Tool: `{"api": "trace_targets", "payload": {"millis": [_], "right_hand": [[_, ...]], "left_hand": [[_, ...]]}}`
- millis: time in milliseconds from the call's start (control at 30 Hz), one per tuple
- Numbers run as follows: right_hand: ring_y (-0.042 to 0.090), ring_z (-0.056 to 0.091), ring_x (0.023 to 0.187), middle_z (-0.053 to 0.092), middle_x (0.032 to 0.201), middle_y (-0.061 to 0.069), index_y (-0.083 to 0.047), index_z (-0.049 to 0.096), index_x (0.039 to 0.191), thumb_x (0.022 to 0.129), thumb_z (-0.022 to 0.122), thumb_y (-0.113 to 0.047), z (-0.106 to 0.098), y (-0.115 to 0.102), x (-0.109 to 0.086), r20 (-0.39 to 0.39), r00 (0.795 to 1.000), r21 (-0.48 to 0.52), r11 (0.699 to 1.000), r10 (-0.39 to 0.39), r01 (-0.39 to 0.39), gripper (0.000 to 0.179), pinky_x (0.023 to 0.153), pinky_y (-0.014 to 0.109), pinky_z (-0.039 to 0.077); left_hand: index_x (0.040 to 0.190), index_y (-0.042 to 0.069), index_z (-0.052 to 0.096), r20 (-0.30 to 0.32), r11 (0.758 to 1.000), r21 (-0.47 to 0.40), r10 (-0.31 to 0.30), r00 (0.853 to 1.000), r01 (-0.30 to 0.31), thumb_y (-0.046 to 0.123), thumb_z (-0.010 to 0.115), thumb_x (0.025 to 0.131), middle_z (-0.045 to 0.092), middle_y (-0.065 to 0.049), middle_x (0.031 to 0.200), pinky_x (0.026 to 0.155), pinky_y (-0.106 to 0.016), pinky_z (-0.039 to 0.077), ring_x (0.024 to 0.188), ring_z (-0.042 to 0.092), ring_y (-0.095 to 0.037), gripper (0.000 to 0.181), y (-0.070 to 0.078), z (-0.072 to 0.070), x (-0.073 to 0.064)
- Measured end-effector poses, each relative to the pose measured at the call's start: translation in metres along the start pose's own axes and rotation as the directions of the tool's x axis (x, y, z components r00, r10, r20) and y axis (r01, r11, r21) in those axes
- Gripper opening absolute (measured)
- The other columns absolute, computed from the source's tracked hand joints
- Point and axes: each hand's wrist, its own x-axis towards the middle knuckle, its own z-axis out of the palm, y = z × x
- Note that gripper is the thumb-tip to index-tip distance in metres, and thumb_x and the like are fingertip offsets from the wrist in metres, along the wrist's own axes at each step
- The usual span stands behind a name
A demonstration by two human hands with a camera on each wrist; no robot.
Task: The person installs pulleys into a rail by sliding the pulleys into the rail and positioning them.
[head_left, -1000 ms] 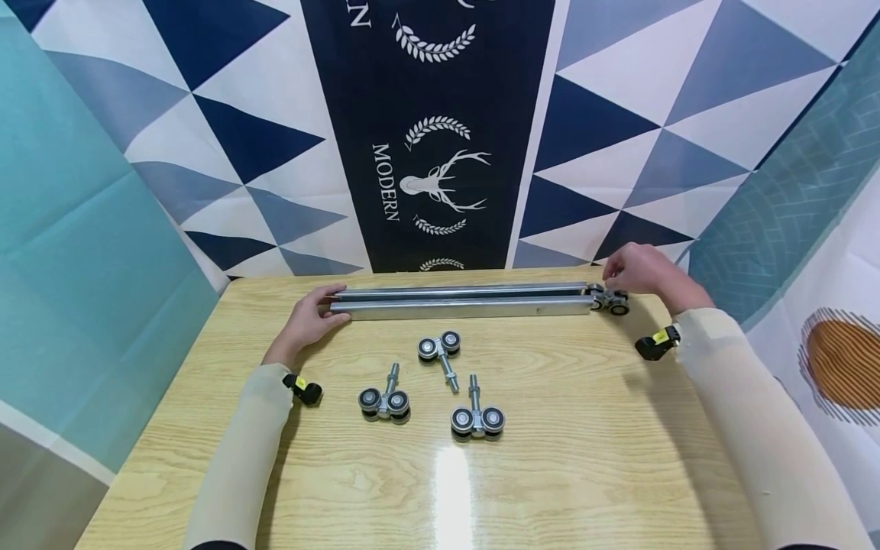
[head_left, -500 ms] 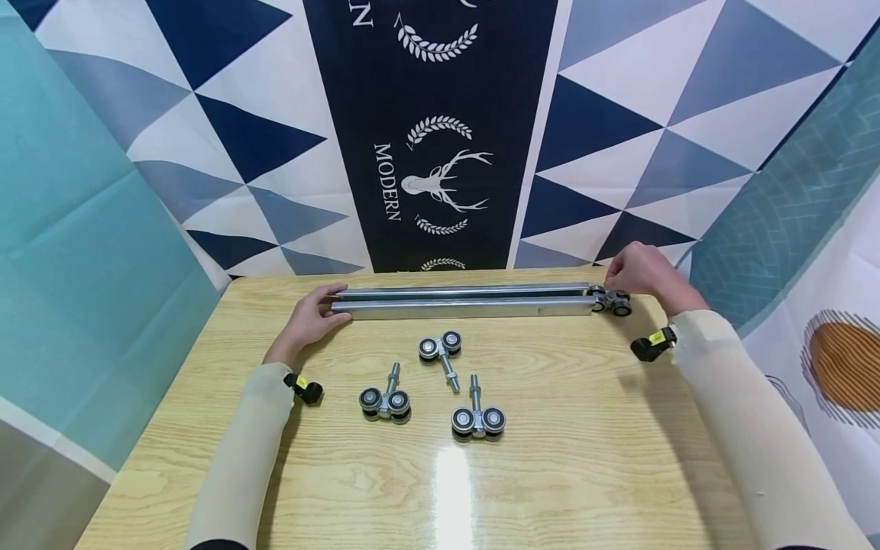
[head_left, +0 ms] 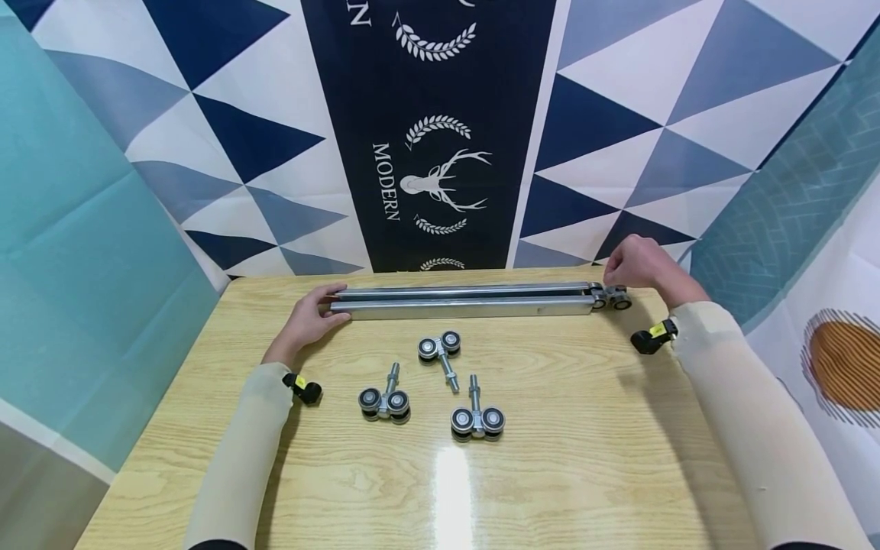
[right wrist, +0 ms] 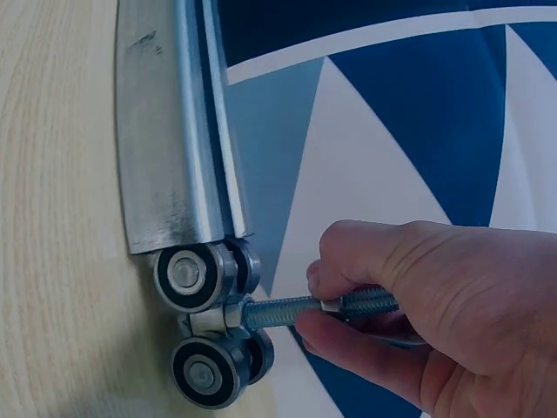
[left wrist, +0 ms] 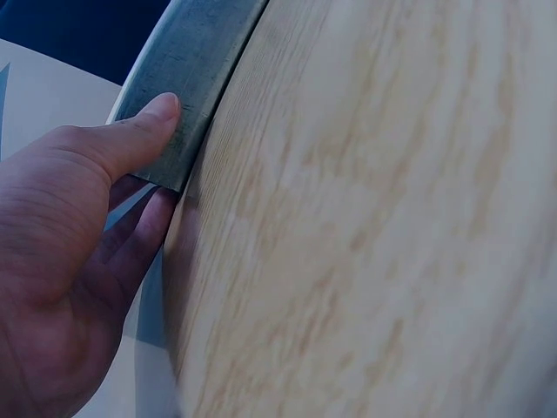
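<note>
A long metal track with a lengthwise slot lies along the back of the table. My left hand holds its left end; in the left wrist view the thumb presses the track's side wall and the other fingers reach round the end. At the opposite end, my right hand pinches the threaded bolt of a trolley roller. One wheel pair sits right at the track's opening, the other pair stands outside it. In the right wrist view the bolt points away from the tabletop, out of the slot side.
Three more trolley rollers lie on the wooden table: one near the track, one at left, one at front. A patterned cloth hangs right behind the table's back edge.
My right hand has risen slightly, and the roller's outer wheels have lifted a little with it. The left hand, the track and the loose rollers stay where they were.
</note>
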Motion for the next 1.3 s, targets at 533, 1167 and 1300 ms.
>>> {"api": "trace_targets", "payload": {"millis": [533, 1167, 1300], "right_hand": [[0.02, 0.061, 0.07, 0.073, 0.072, 0.002, -0.006, 0.082, 0.079, 0.085, 0.074, -0.006, 0.003, -0.004, 0.003, 0.014, 0.999, -0.004, 0.999, -0.034, 0.034, 0.01, 0.067, 0.031, 0.048], [0.018, 0.059, 0.067, 0.07, 0.068, -0.003, -0.006, 0.082, 0.08, 0.09, 0.074, -0.007, 0.011, -0.015, 0.007, 0.022, 0.998, 0.036, 0.998, -0.051, 0.051, 0.013, 0.068, 0.031, 0.047], [0.017, 0.059, 0.066, 0.071, 0.068, -0.002, -0.005, 0.082, 0.081, 0.09, 0.074, -0.008, 0.013, -0.019, 0.009, 0.02, 0.997, 0.031, 0.997, -0.071, 0.071, 0.013, 0.07, 0.032, 0.048]], "left_hand": [[0.17, 0.006, 0.046, 0.002, 1.0, -0.01, 0.007, 1.0, -0.007, 0.008, 0.075, 0.109, 0.054, -0.033, 0.165, 0.126, -0.063, 0.054, 0.15, 0.06, -0.055, 0.068, 0.0, -0.001, 0.0], [0.17, 0.005, 0.046, 0.005, 1.0, -0.01, -0.003, 1.0, 0.003, 0.009, 0.075, 0.109, 0.052, -0.031, 0.167, 0.126, -0.063, 0.054, 0.152, 0.059, -0.054, 0.068, 0.0, 0.0, 0.0], [0.17, 0.005, 0.046, 0.004, 1.0, -0.015, -0.004, 1.0, 0.004, 0.008, 0.075, 0.109, 0.052, -0.031, 0.167, 0.126, -0.062, 0.054, 0.151, 0.059, -0.054, 0.067, 0.001, 0.0, 0.0]]}}
